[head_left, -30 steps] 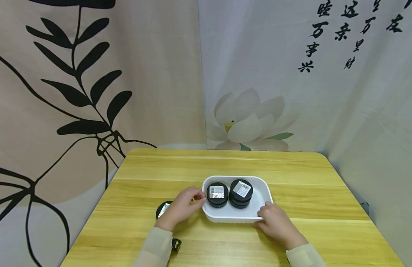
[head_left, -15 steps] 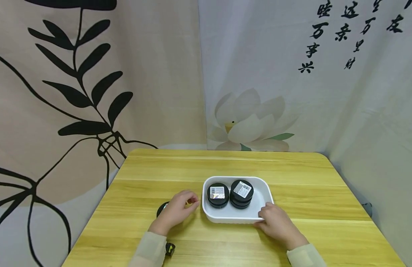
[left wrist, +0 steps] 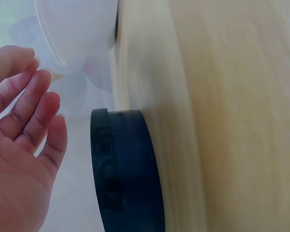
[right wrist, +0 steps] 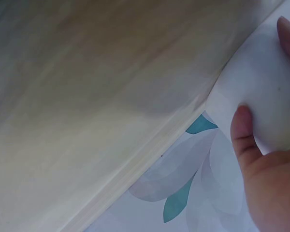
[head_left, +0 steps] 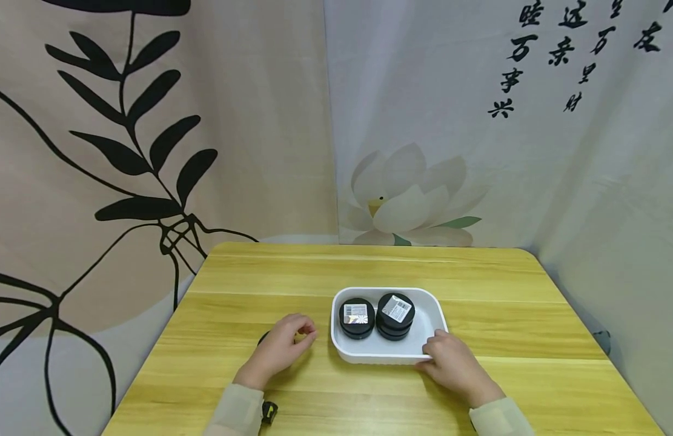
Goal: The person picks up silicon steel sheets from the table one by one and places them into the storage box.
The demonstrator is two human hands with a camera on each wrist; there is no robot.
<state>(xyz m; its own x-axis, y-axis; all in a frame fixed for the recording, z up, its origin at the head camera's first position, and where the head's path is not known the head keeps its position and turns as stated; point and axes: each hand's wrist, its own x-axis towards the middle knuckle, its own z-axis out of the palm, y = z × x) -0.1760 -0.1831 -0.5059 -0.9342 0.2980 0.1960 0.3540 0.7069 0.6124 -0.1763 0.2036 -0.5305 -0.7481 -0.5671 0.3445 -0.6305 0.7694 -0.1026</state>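
Now we see the left hand (head_left: 281, 348) hovering over a round black plastic jar (left wrist: 123, 169) that lies on the light wooden table (head_left: 478, 284), just left of the white rectangular plastic tray (head_left: 431, 315). From the head view the hand hides nearly all of that jar; from the left wrist view we find the fingers (left wrist: 26, 104) loosely spread and slightly bent, close to the jar's side but apart from it, holding nothing. Our right hand (head_left: 450, 363) rests at the near right corner of the tray, thumb (right wrist: 244, 130) and fingers pressed against its outer wall. Inside the tray sit more black round jars with silvery labels: one (head_left: 357, 317) on the left, and two stacked (head_left: 395, 315) just beside it on the right.
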